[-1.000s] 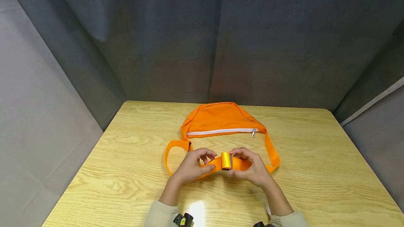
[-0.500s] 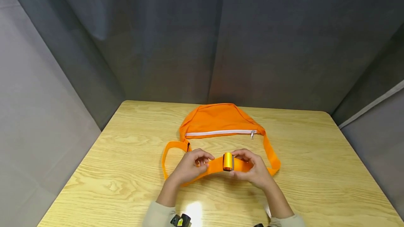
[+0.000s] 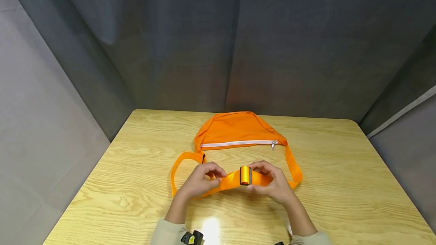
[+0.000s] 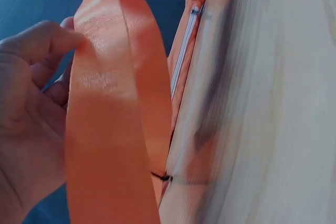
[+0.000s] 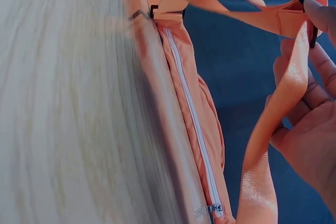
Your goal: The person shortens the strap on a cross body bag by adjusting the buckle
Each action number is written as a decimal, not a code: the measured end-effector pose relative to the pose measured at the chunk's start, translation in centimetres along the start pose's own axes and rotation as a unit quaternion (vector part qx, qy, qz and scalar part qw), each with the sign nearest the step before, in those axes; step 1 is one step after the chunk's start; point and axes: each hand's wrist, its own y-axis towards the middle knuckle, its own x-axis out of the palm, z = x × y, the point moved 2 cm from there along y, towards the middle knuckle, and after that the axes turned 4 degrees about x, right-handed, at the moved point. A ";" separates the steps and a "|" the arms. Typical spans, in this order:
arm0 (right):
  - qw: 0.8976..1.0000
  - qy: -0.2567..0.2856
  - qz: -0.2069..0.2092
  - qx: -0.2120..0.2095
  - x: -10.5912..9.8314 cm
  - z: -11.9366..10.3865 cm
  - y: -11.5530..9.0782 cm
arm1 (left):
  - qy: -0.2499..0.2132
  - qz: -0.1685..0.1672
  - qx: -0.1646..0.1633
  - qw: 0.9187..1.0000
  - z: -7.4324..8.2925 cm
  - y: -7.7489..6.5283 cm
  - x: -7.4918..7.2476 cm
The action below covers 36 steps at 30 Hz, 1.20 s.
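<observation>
An orange waist bag (image 3: 240,128) with a white zipper lies toward the back of the table. Its orange strap (image 3: 229,181) loops forward, lifted between both hands. My left hand (image 3: 200,181) pinches the strap left of the black slider buckle (image 3: 245,175); in the left wrist view the thumb presses the strap's edge. At the buckle, my right hand (image 3: 270,183) holds its right side between thumb and fingers. A short fold of strap bulges through the buckle. In the right wrist view the right thumb (image 5: 321,17) lies against the buckle, with strap hanging across the fingers.
The wooden table (image 3: 112,184) has its rounded back edge against a dark curtain (image 3: 180,48). Grey panels (image 3: 41,124) flank both sides. A small black strap fitting (image 3: 204,158) sits at the bag's left end. The zipper pull (image 3: 273,145) hangs at the right.
My left hand has slid left along the strap, away from the buckle, so more strap shows between the hands. My right hand stays at the buckle. The left loop has spread slightly leftward.
</observation>
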 end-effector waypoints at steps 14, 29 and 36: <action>1.000 0.004 -0.006 0.004 0.2 0.3 0.0 | 0.001 0.046 0.031 0.998 1.0 1.2 2.1; 0.999 -0.041 0.004 0.000 -0.1 -0.1 -0.1 | 0.027 0.073 0.031 0.997 -3.8 0.1 0.2; 0.999 -0.037 0.004 0.003 -0.1 -0.1 -0.2 | 0.048 0.081 0.020 0.995 -3.8 -0.3 -0.6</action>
